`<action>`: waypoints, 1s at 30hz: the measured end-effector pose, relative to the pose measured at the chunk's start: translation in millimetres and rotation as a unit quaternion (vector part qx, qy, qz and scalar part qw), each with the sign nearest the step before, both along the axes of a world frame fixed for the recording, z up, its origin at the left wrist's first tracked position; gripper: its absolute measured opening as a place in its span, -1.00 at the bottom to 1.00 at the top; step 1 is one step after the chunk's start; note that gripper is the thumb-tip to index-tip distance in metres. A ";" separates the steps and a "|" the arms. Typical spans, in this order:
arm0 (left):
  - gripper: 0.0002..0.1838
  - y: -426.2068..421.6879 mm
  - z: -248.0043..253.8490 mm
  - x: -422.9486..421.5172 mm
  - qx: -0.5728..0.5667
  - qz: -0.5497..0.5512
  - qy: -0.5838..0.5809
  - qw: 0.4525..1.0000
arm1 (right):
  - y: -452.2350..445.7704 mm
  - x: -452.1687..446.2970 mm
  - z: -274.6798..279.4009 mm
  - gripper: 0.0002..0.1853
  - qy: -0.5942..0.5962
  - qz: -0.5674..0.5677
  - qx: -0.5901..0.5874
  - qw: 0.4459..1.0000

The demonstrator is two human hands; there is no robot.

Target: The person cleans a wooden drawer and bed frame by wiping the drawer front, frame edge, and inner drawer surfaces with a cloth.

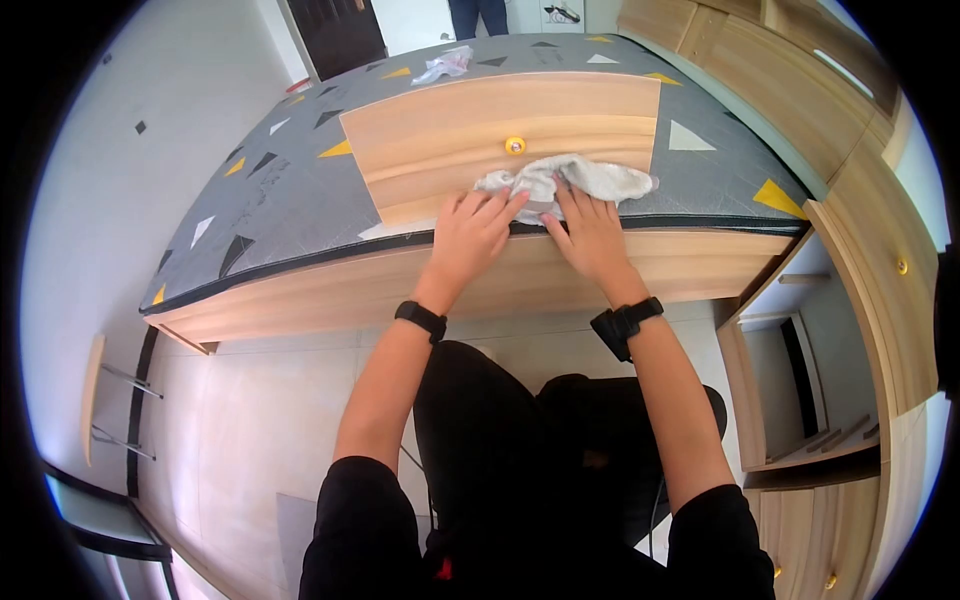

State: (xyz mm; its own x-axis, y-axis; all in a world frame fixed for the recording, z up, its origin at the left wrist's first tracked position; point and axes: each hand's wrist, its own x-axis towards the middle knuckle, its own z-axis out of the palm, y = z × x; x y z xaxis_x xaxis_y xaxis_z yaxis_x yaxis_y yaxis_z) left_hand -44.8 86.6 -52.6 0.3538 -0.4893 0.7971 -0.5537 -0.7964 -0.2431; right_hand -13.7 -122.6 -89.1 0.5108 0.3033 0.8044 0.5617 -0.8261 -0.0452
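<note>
A pale grey-white cloth (610, 181) lies bunched on the lower edge of a light wooden panel (430, 130), which rests on the grey patterned mattress (290, 190). A round yellow knob (515, 146) sits on the panel just above the cloth. My left hand (472, 235) rests at the cloth's left end, its fingers spread over the panel's edge and touching the cloth. My right hand (592, 232) presses on the middle of the cloth with its fingers apart. Both hands lie flat rather than wrapped around it.
Another crumpled white cloth or bag (443, 65) lies farther back on the mattress. Wooden cabinets (870, 250) line the right side, with an open compartment (785, 385) low down. A person's legs (479, 16) show beyond the bed. A wall-mounted wooden board (93, 400) is at left.
</note>
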 end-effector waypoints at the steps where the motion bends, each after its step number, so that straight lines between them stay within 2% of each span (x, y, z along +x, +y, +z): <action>1: -0.49 -0.7 1.3 -4.8 -0.007 0.027 -0.007 1.000 | 2.4 -3.2 -3.7 -0.38 0.005 0.003 0.002 1.000; 2: -0.49 1.2 2.7 -5.7 -0.005 0.030 -0.003 1.000 | 5.0 -6.3 -7.5 -0.38 0.009 0.001 0.028 1.000; 4: -0.49 4.0 16.7 6.2 -0.128 -0.036 -0.009 0.991 | 13.6 -8.9 9.8 -0.39 0.003 0.001 0.055 0.998; 5: -0.49 4.3 22.5 9.0 -0.126 -0.035 -0.011 0.991 | 18.7 -12.8 23.3 -0.39 0.004 0.058 0.125 0.990; 6: -0.49 1.6 33.9 11.2 -0.197 -0.029 -0.024 0.980 | 24.7 -14.4 40.7 -0.39 0.003 0.115 0.193 0.974; 7: -0.48 -1.9 43.9 13.7 -0.269 -0.023 -0.037 0.962 | 29.5 -12.3 56.7 -0.39 0.000 0.117 0.193 0.974; 10: -0.50 -13.0 58.4 23.9 -0.311 -0.017 -0.066 0.948 | 47.9 3.4 82.4 -0.41 -0.048 0.153 0.159 0.974; 11: -0.50 -15.1 52.2 29.9 -0.310 -0.016 -0.062 0.949 | 54.7 9.2 79.6 -0.41 -0.045 0.153 0.161 0.974; 13: -0.53 -19.5 32.8 45.9 -0.193 0.009 -0.078 0.978 | 65.7 22.3 71.8 -0.48 -0.022 0.103 0.140 0.984; 14: -0.49 -21.2 18.7 50.7 -0.208 -0.032 -0.059 0.976 | 71.0 30.3 63.8 -0.52 -0.099 0.081 0.139 0.982; 15: -0.49 -20.3 13.9 49.3 -0.210 -0.032 -0.057 0.976 | 73.7 34.9 58.2 -0.52 -0.098 0.081 0.137 0.982; 17: -0.44 -19.0 7.5 41.0 -0.209 -0.014 -0.037 0.977 | 76.6 38.3 47.7 -0.35 -0.100 0.070 0.163 0.979; 21: -0.42 -24.8 -6.4 31.4 -0.207 0.049 -0.043 0.976 | 77.7 32.7 42.5 -0.40 -0.120 0.005 0.157 0.980; 23: -0.43 -28.8 -12.5 31.8 -0.219 0.062 -0.063 0.972 | 75.3 27.6 44.2 -0.42 -0.060 -0.033 0.154 0.986; 27: -0.43 -38.6 -14.3 32.6 -0.267 0.050 -0.045 0.961 | 74.8 27.7 43.6 -0.41 -0.030 -0.043 0.184 0.982; 29: -0.44 -40.0 -16.4 33.1 -0.280 0.046 -0.053 0.957 | 73.7 33.4 39.8 -0.48 -0.121 -0.040 0.188 0.974; 30: -0.44 -40.7 -19.7 31.3 -0.280 0.046 -0.051 0.958 | 73.1 33.7 39.3 -0.48 -0.119 -0.042 0.188 0.974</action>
State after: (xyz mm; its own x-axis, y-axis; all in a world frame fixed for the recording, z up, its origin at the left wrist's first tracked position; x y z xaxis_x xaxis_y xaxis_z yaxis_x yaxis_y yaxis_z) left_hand -13.5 45.9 -72.3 0.2809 0.0546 0.9582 -0.4717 -0.8616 0.1873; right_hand 20.0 -49.5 -49.8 0.3057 -0.0696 0.9496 0.5248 -0.8198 -0.2290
